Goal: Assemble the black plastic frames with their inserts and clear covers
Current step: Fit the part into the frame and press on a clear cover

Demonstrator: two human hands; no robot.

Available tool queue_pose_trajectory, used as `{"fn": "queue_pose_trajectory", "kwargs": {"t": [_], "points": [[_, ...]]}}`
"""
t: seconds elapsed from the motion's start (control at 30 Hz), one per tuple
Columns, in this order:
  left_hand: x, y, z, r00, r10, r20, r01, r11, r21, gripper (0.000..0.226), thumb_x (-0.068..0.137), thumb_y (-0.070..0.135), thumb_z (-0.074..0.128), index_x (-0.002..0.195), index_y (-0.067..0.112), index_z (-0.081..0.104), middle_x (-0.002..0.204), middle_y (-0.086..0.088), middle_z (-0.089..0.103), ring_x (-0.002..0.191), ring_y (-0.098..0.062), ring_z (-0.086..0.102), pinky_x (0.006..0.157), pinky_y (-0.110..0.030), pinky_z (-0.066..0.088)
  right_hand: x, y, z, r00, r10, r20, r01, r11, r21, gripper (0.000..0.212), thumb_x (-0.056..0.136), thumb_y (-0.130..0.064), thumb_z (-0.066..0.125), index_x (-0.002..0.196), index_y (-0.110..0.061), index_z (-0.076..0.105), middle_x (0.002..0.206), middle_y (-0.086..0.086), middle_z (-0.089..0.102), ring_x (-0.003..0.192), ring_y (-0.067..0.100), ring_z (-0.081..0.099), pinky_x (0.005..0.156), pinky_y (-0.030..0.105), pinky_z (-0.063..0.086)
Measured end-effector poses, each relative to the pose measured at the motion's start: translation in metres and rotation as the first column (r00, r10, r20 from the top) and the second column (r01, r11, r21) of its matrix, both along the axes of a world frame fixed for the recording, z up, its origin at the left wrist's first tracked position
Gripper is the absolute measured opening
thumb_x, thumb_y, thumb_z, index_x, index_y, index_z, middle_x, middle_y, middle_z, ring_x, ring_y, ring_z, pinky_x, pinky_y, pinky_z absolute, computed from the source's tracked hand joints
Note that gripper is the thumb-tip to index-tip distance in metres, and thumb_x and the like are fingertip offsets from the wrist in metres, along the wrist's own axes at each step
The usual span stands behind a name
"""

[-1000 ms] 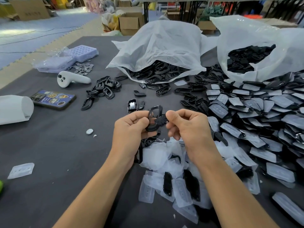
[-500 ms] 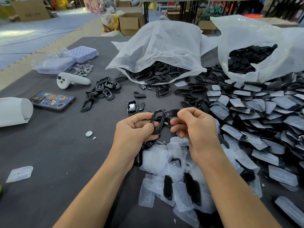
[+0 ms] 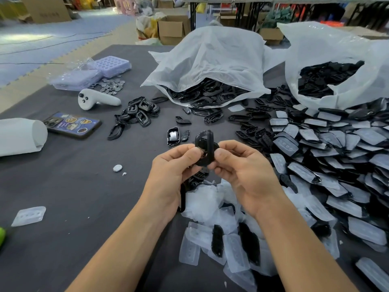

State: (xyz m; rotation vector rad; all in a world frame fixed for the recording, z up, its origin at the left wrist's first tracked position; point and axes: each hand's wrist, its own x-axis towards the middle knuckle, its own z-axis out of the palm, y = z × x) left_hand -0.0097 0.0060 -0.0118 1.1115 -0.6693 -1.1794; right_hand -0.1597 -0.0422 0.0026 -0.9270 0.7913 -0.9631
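Now right hand [image 3: 246, 175] reached frame [image 3: 207, 140] (left hand [image 3: 174, 171] pinching).

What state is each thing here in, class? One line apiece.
Black frame: held upright above the table.
Left hand: pinches the frame.
Right hand: pinches the frame.
Middle plastic bag: mouth open, loose frames spilling out.
Right plastic bag: open.
Phone: lying face down.
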Motion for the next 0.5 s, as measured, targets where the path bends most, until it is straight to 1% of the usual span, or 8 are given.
{"fn": "queue_pose_trajectory", "kwargs": {"t": [0.03,0.1,0.17,0.23,0.3,0.33,0.43,0.5], "points": [[0.0017,-0.0001,-0.0001,1.000,0.013,-0.006,-0.013,1.000,0.007,0.013,0.067,0.030,0.078,0.076,0.023,0.082,0.087,-0.001,0.080,0.077,-0.009,0.074,0.069,-0.018,0.059,-0.0006,0.0001,0.0001,0.999,0.041,0.002,-0.041,0.999,0.006,0.024,0.089,0.007,0.067,0.080,-0.012,0.075,0.077,0.014,0.069,0.062,0.019,0.066,0.066,0.027,0.055],[0.0045,-0.0007,0.0005,1.000,0.011,-0.029,-0.011,1.000,0.007,0.012,0.068,0.028,0.077,0.077,0.023,0.083,0.086,-0.002,0.080,0.073,-0.009,0.073,0.066,-0.017,0.058,0.0009,0.0011,-0.0015,0.990,0.077,-0.120,-0.086,0.994,-0.064,0.014,0.088,0.008,0.068,0.085,-0.005,0.074,0.078,0.018,0.069,0.065,0.020,0.064,0.068,0.029,0.053],[0.0048,-0.0010,0.0018,1.000,0.010,-0.019,-0.010,1.000,0.006,0.013,0.073,0.027,0.076,0.081,0.021,0.083,0.087,-0.004,0.080,0.071,-0.010,0.073,0.065,-0.018,0.057,0.0053,0.0034,-0.0030,0.958,0.048,-0.282,-0.100,0.980,-0.172,0.009,0.087,0.007,0.071,0.083,0.000,0.075,0.075,0.019,0.070,0.063,0.017,0.064,0.064,0.027,0.052],[0.0029,-0.0011,0.0020,0.999,0.032,-0.006,-0.032,0.999,0.003,0.008,0.085,0.017,0.074,0.086,0.015,0.082,0.086,-0.007,0.079,0.068,-0.012,0.072,0.062,-0.020,0.057,0.0085,0.0050,-0.0041,0.934,0.002,-0.357,-0.095,0.965,-0.243,0.010,0.087,0.004,0.073,0.084,-0.003,0.078,0.078,0.021,0.073,0.063,0.016,0.063,0.064,0.027,0.052],[0.0008,-0.0004,0.0017,0.997,0.067,0.026,-0.068,0.998,0.009,0.009,0.092,0.007,0.070,0.091,0.007,0.079,0.083,-0.010,0.078,0.065,-0.014,0.072,0.058,-0.020,0.056,0.0091,0.0061,-0.0057,0.917,-0.013,-0.399,-0.116,0.947,-0.298,0.019,0.087,0.001,0.070,0.084,-0.013,0.081,0.083,0.023,0.075,0.067,0.021,0.062,0.069,0.036,0.052],[0.0004,-0.0001,0.0011,0.995,0.080,0.054,-0.081,0.997,0.017,0.008,0.093,0.006,0.071,0.094,0.005,0.079,0.083,-0.011,0.078,0.065,-0.015,0.072,0.058,-0.021,0.056,0.0088,0.0062,-0.0065,0.910,-0.012,-0.415,-0.131,0.941,-0.314,0.020,0.088,-0.001,0.069,0.083,-0.015,0.081,0.083,0.022,0.075,0.068,0.023,0.061,0.069,0.039,0.052],[-0.0004,0.0005,-0.0011,0.988,0.087,0.124,-0.092,0.995,0.032,0.009,0.093,0.011,0.074,0.091,0.011,0.082,0.082,-0.013,0.077,0.067,-0.020,0.070,0.063,-0.029,0.058,0.0084,0.0064,-0.0068,0.900,-0.017,-0.436,-0.138,0.937,-0.321,0.014,0.089,-0.013,0.073,0.076,-0.016,0.079,0.074,0.015,0.074,0.061,0.017,0.064,0.063,0.034,0.050],[-0.0014,0.0007,-0.0017,0.987,0.088,0.136,-0.091,0.996,0.019,0.009,0.092,0.012,0.075,0.089,0.015,0.083,0.084,-0.013,0.078,0.069,-0.020,0.071,0.065,-0.029,0.058,0.0086,0.0062,-0.0069,0.904,-0.028,-0.427,-0.118,0.943,-0.312,0.015,0.089,-0.014,0.075,0.074,-0.014,0.078,0.072,0.017,0.073,0.058,0.017,0.062,0.060,0.032,0.049]]}}
